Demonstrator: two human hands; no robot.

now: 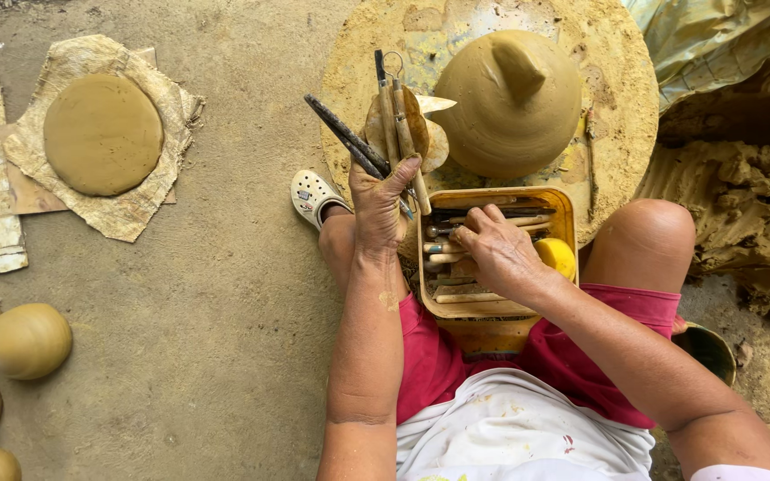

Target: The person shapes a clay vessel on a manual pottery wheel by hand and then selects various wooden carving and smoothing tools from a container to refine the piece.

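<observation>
My left hand [378, 207] grips a bundle of clay-smeared pottery tools [389, 125], wooden sticks and dark metal rods fanning up over the edge of the round wheel [621, 98]. My right hand [492, 247] reaches into a yellow plastic tool box [563, 207] resting on my lap, fingers on the wooden tools [443, 251] inside. A yellow sponge [556, 256] lies in the box's right side. On the wheel stands a domed clay form with a pointed knob [514, 102].
Two flat clay discs [102, 134] lie on paper sheets at the left. Several rounded clay balls [27, 340] sit on the floor at the lower left. A lump of raw clay [741, 214] fills the right side. My white clog [312, 194] is beside the wheel.
</observation>
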